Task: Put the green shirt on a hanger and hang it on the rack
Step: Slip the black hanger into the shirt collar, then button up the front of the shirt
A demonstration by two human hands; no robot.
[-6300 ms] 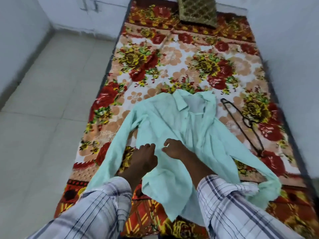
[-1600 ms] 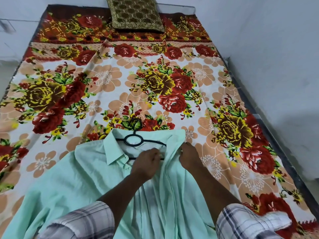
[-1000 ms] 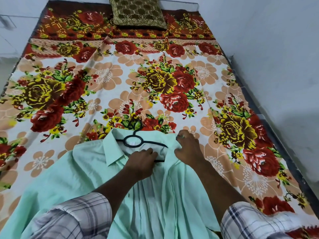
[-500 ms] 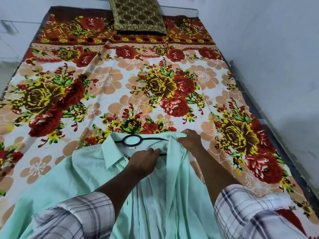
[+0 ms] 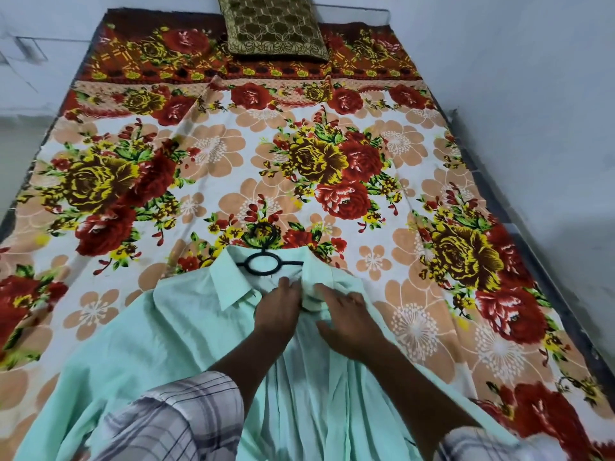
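The light green shirt [image 5: 173, 331] lies face up on the bed, collar toward the far end. A black hanger [image 5: 265, 263] sits inside the neck. Its ring shows in the collar opening and its hook lies on the bedsheet just beyond; its arms are hidden under the cloth. My left hand [image 5: 279, 311] rests on the shirt just below the ring, fingers reaching to the neck opening. My right hand [image 5: 349, 319] lies flat on the right front panel, fingers spread, fingertips on a bunched fold by the collar. The two hands nearly touch.
A floral bedsheet [image 5: 332, 154] covers the bed. A brown patterned pillow [image 5: 276, 26] lies at the far end. A grey wall [image 5: 532, 94] runs along the right side, and floor shows at the left edge. No rack is in view.
The right front panel has been drawn over the hanger's right arm. My right hand slid from the shoulder edge down toward the collar, beside my left hand, whose fingers have stretched out.
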